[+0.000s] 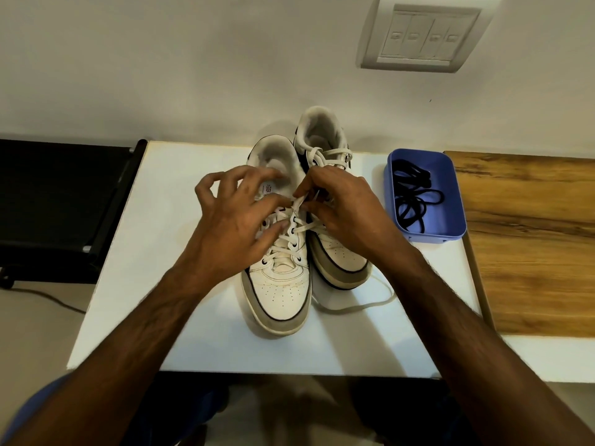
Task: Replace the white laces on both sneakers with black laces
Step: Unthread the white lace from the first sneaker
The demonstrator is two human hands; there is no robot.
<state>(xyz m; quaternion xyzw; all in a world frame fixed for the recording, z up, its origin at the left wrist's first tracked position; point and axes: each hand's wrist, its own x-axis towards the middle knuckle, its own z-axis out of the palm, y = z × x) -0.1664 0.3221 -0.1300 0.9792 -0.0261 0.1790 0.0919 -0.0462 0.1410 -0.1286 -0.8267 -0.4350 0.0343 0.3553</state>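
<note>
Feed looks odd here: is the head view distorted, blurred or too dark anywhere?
Head view: wide-angle bending skews the switch plate; hands and the left sneaker look sharp; the black laces in the blue tray read clearly; below the white table it is dark.

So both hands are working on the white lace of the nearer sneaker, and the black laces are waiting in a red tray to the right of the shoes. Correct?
Not quite: the tray is blue, not red, as the head view shows. The rest holds: the black laces lie in it to the right of the shoes, while the left hand and right hand work on the nearer sneaker's white lace.
</note>
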